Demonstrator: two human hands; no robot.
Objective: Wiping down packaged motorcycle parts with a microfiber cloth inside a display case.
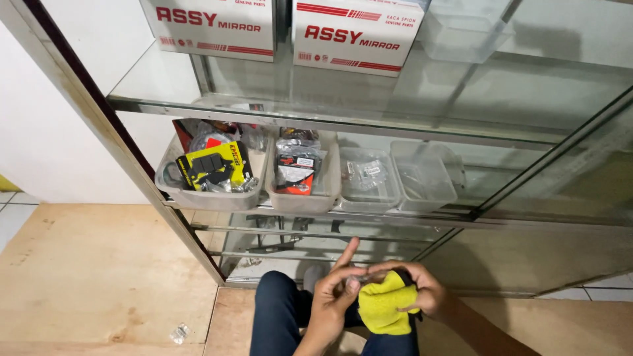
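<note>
At about six o'clock, both hands meet over the knee – the right hand (422, 290) clutching a yellow cloth (388, 304), the left hand (336, 290) pinching a small dark part (353, 281) against it – and loose pinching could drop it onto the floor (99, 277)

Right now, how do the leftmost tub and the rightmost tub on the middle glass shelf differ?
The leftmost tub is heaped with packets, a yellow-and-black one on top; the rightmost tub looks nearly empty, with little to make out inside. The leftmost tub's wall looks milky, while the rightmost tub is clear enough to see through. Both are plastic tubs in the same row on the glass shelf, behind the hands, which hold a yellow cloth.
</note>
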